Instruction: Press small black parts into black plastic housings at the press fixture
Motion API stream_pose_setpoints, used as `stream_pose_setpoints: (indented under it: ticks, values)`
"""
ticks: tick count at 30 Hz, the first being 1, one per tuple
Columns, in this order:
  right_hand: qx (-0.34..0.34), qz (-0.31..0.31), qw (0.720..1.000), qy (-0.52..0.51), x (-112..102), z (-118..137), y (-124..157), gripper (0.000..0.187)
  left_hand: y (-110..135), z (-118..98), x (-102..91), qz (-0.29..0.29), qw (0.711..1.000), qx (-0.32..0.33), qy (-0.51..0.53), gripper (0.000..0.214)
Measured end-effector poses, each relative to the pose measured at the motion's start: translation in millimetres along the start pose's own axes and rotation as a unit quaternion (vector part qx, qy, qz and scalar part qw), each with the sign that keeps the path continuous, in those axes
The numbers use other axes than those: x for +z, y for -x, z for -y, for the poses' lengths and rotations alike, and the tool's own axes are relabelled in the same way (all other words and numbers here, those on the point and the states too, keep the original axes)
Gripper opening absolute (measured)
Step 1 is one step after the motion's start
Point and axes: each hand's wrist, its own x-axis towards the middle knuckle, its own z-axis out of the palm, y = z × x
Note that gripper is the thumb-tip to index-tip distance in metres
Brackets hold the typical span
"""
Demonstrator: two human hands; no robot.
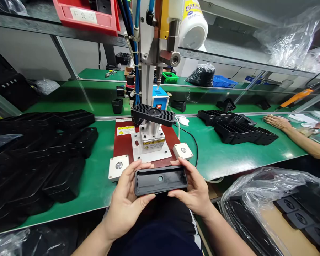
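Left hand (126, 199) and right hand (196, 190), thumbs opposing fingers, pinch the ends of a shallow black rectangular plastic housing (161, 185), nearside of the silver metal pedestal (152, 137); an even grip, clear of the round hole (160, 178), seems advisable. Atop the pedestal: a ribbed black plastic bar (154, 111).

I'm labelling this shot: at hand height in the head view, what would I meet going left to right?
Pile of black housings → left hand → hollow black rectangular housing → right hand → clear plastic sheeting.
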Motion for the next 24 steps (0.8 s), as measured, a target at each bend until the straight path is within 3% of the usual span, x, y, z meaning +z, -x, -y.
stream_pose_setpoints:
  ticks: [7, 11, 15, 20, 24]
  values:
    - [-0.013, -0.022, 1.0, 0.015, 8.5, 4.6, -8.6, 0.072, -5.8, 4.4, -4.5, -0.02, 0.999, -0.031, 0.032, 0.058]
    - [-0.092, -0.068, 0.989, 0.089, 21.2, 12.4, -9.7, 0.058, -6.8, 4.9, 7.9, -0.073, 0.982, -0.074, 0.158, 0.058]
    - [-0.138, -0.102, 0.977, 0.127, 34.1, 17.4, -5.7, 0.058, -7.0, 4.2, 21.9, -0.098, 0.958, -0.124, 0.238, 0.056]
    - [-0.125, -0.038, 0.985, 0.117, 37.2, 19.3, -2.3, 0.048, -8.9, 2.6, 23.9, -0.114, 0.951, -0.142, 0.249, 0.057]
    - [-0.111, -0.018, 0.991, 0.075, 34.7, 18.9, -0.5, 0.051, -9.6, 1.1, 17.9, -0.13, 0.956, -0.152, 0.215, 0.061]
